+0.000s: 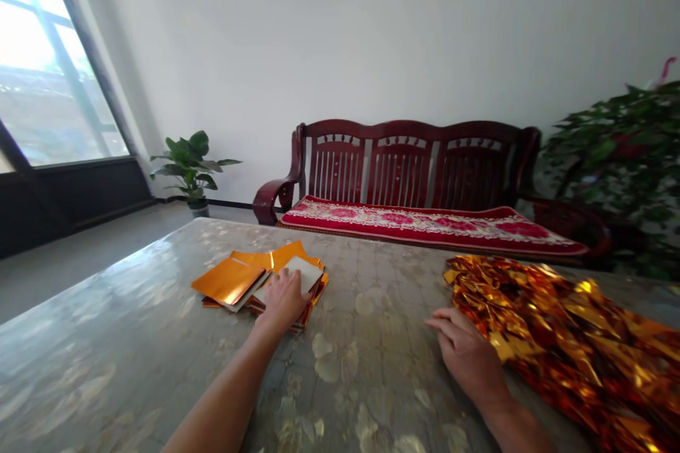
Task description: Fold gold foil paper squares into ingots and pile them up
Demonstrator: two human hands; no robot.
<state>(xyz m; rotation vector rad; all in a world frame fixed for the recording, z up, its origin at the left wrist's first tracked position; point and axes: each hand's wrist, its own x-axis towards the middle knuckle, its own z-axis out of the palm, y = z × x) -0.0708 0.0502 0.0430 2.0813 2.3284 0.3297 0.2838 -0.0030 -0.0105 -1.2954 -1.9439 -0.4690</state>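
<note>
My left hand [284, 296] rests on a pile of square foil paper sheets, its slightly bent fingers apart on a sheet with its pale grey back up [304, 273]. The thumb is hard to see. Beside that hand, to the left, lie orange-gold foil sheets [226, 280], shiny side up and loosely overlapping. My right hand [467, 350] hovers or rests over the table at the left side of a big heap of folded gold foil pieces [563, 340]. Its fingers reach out to the left, with nothing visible in them.
A table with a patterned, glossy cover [366, 347] spans the foreground. Behind it stands a dark red wooden bench [398, 163] with a red floral seat cover [425, 223]. Potted plants stand at the left [194, 163] and right [632, 148]. A window [58, 78] is at far left.
</note>
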